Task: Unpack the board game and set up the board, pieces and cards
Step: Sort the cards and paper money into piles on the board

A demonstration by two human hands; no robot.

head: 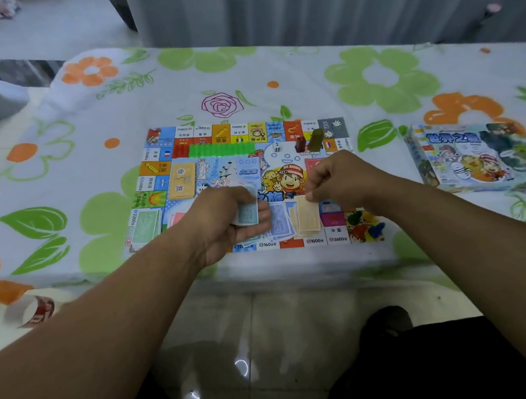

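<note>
The colourful game board [281,129] lies flat on the flowered table. My left hand [222,217] grips a small stack of blue paper notes [246,213] above the board's near edge. My right hand [336,175] pinches the top of a beige note [308,216] over a beige pile. Blue notes [279,226] lie fanned between the two hands. A green note pile [145,226] and a pink pile [177,219] sit at the near left. A yellow card deck [182,181], a row of green houses [221,148], a white die [277,148] and standing tokens [309,141] are on the board.
The game box [473,156] lies on the table at the right. Coloured pawns [364,226] rest on the board's near right corner. A tape roll [40,308] sits at the table's near left edge. Curtains hang behind the table.
</note>
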